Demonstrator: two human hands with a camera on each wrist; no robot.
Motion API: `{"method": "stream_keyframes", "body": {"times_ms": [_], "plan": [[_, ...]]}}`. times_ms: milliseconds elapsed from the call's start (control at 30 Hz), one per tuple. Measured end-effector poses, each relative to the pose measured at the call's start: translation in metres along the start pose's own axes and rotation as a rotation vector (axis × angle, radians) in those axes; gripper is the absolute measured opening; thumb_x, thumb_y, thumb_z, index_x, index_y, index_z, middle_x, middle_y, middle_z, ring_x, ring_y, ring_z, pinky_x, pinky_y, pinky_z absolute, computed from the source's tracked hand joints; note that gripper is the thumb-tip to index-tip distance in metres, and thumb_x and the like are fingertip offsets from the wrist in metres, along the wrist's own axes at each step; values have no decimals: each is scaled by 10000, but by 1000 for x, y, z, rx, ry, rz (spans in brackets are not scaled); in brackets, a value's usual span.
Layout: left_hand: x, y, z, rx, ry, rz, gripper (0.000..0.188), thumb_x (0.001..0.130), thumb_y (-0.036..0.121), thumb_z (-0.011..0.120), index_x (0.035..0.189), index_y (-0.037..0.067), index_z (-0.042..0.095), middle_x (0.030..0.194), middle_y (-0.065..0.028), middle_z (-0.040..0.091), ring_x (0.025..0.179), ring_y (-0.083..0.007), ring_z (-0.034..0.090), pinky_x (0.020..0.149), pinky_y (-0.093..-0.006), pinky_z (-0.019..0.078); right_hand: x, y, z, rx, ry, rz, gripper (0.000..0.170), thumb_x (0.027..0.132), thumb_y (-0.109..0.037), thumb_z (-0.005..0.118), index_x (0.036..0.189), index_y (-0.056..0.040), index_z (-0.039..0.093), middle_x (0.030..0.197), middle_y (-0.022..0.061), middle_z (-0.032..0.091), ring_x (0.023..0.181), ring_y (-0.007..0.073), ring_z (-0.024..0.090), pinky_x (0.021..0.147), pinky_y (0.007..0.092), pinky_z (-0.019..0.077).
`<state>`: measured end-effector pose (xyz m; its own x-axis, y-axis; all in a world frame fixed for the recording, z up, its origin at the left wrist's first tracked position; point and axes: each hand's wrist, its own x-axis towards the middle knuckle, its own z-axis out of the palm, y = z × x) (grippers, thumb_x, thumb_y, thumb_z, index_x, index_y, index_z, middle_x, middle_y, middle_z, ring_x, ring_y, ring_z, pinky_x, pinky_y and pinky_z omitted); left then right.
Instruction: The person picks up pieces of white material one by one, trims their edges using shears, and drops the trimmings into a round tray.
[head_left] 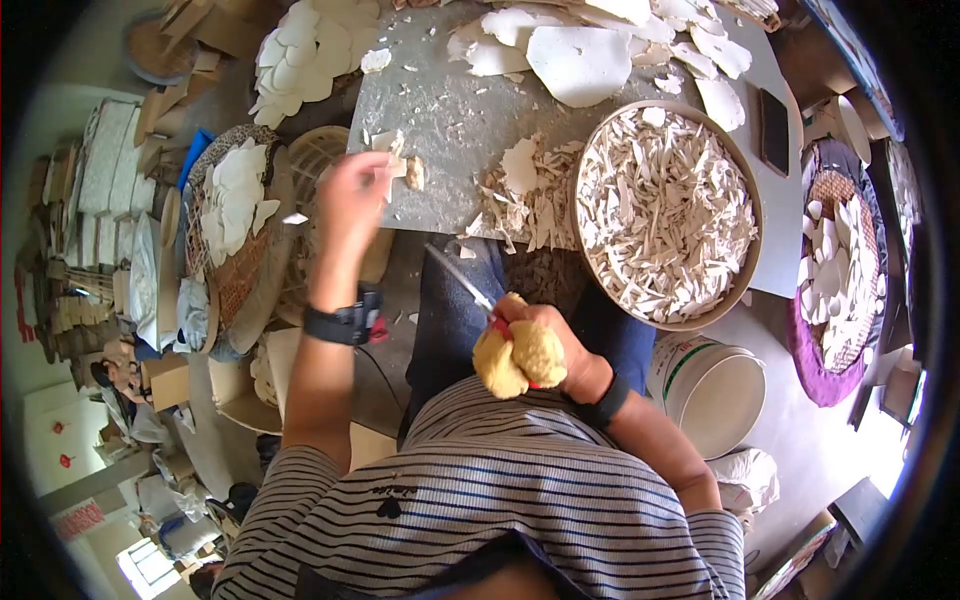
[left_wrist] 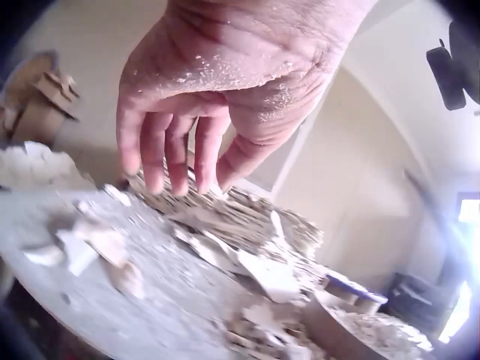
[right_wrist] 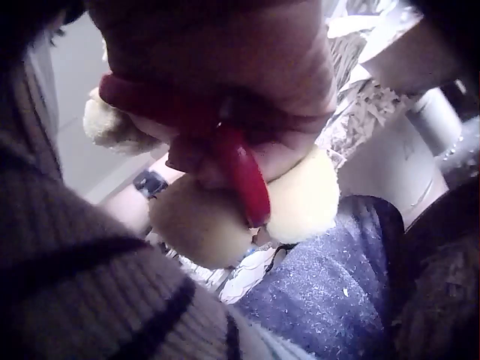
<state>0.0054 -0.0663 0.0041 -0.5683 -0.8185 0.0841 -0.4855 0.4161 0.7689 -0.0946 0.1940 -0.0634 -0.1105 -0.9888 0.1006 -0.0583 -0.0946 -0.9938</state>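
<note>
Left hand (head_left: 350, 205): fingers loosely parted, nothing visibly held, above the grey table (head_left: 782, 225) near pale chips (head_left: 414, 172) | right hand (head_left: 572, 352): curled round a red-handled tool (right_wrist: 244, 176) (yellow padding (head_left: 540, 355) bulges about the grip), metal blade (head_left: 461, 277) towards the table | round tray (head_left: 680, 325) heaped with slivers (head_left: 665, 215), overhanging the near edge | white bucket (head_left: 668, 367) below

Grey table (head_left: 778, 230), crumb-strewn; flat white pieces (head_left: 580, 65) pile along far side; dark phone (head_left: 774, 132) lies near right edge; round tray (head_left: 690, 323) of pale chips overhangs front edge; fragment heap (head_left: 545, 190) just beside it; small pieces (head_left: 414, 175) near left edge.
</note>
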Motion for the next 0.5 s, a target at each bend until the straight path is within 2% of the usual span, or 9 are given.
{"method": "stream_keyframes", "body": {"times_ms": [67, 133, 200, 233, 333, 367, 433, 467, 500], "plan": [[6, 7, 51, -97, -109, 165, 138, 819, 157, 595, 877, 40, 640, 680, -30, 599, 624, -116, 561, 605, -294, 453, -1, -16, 2, -39, 20, 80, 116, 756, -137, 585, 816, -40, 562, 734, 127, 559, 687, 293, 576, 602, 327, 455], [12, 42, 82, 255, -275, -96, 246, 816, 280, 606, 806, 34, 620, 674, -26, 600, 618, -123, 560, 590, -314, 446, -6, -19, -2, -43, 12, 158, 130, 782, -157, 581, 824, -37, 558, 714, 129, 556, 672, 290, 579, 599, 320, 455], [14, 60, 107, 487, -337, -216, 367, 726, 394, 673, 791, 36, 622, 733, -109, 621, 689, -157, 599, 626, -279, 459, -11, -13, -7, -100, 19, 181, 133, 776, -156, 588, 823, -36, 557, 715, 116, 553, 678, 270, 582, 607, 307, 452], [12, 40, 123, 466, -229, -98, 378, 681, 384, 711, 780, 32, 613, 736, -98, 630, 676, -171, 601, 619, -300, 464, -15, -8, -8, -24, 57, 184, 119, 768, -137, 592, 818, -35, 554, 725, 103, 552, 686, 249, 579, 613, 299, 448], [15, 25, 135, 180, -264, -133, 340, 682, 348, 702, 769, 36, 600, 704, -108, 632, 673, -260, 616, 625, -351, 469, -21, 2, -11, 289, 187, 234, 85, 745, -73, 597, 803, -34, 548, 760, 63, 545, 710, 189, 566, 633, 279, 440], [19, 21, 137, 52, -253, -135, 266, 680, 246, 707, 770, 22, 596, 694, -95, 633, 654, -214, 612, 605, -320, 474, -20, 3, -12, 446, 239, 278, 80, 737, -48, 595, 801, -35, 548, 776, 51, 541, 721, 171, 557, 640, 273, 439], [21, 10, 135, -208, -224, -173, 196, 724, 158, 685, 816, 16, 586, 742, -66, 622, 655, -132, 579, 571, -256, 456, -23, 19, -13, 838, 319, 306, 127, 724, 22, 577, 832, -40, 555, 806, 26, 525, 726, 140, 529, 656, 265, 436], [20, 13, 130, -338, -208, -191, 166, 746, 114, 674, 839, 13, 581, 767, -51, 617, 655, -91, 563, 553, -224, 448, -23, 20, -17, 924, 323, 295, 154, 748, -2, 568, 894, -46, 545, 845, 39, 549, 788, 148, 549, 708, 263, 446], [20, 15, 125, -377, -169, -123, 122, 789, 82, 630, 857, 16, 553, 781, -59, 612, 634, -95, 558, 534, -216, 449, -23, 19, -20, 1009, 327, 285, 186, 772, -26, 559, 955, -52, 536, 884, 52, 573, 850, 157, 569, 760, 261, 455]]}}
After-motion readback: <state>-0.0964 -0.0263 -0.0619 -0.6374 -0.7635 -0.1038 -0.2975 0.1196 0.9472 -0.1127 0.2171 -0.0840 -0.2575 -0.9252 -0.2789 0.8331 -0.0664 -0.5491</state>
